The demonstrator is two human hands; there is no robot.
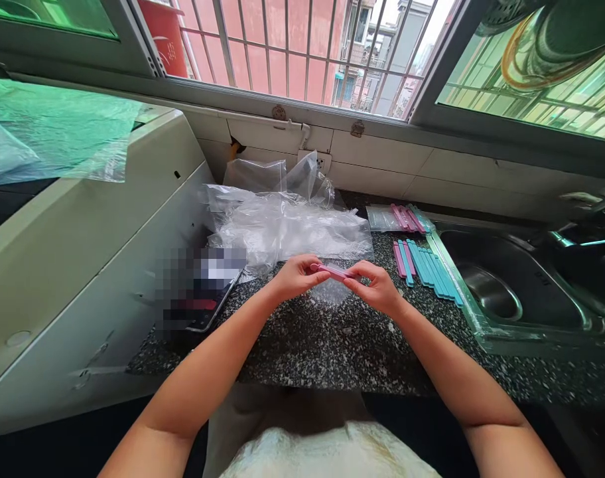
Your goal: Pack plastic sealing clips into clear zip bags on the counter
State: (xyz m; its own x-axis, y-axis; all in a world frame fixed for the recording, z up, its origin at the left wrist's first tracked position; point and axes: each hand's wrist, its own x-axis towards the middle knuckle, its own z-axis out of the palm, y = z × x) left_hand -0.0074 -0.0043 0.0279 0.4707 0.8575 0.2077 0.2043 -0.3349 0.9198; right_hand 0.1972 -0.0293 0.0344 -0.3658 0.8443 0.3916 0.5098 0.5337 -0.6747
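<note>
Both of my hands hold a pink bag-sealing clip [336, 271] level above the counter. My left hand [297, 276] pinches its left end, where a small loop sticks out. At the other end, my right hand [375, 284] grips it between thumb and fingers. Below the hands lies a small clear plastic bag [331, 292]. To the right, several blue clips [434, 269] and pink clips [399, 259] lie side by side. Behind them, more pink clips [406, 218] rest on a clear packet [382, 218].
Crumpled clear plastic bags [292, 226] pile up against the tiled wall. A phone [217, 312], partly blurred out, lies at the left. A steel sink [511, 285] borders the speckled counter [322, 352] on the right; a white appliance [108, 219] stands on the left.
</note>
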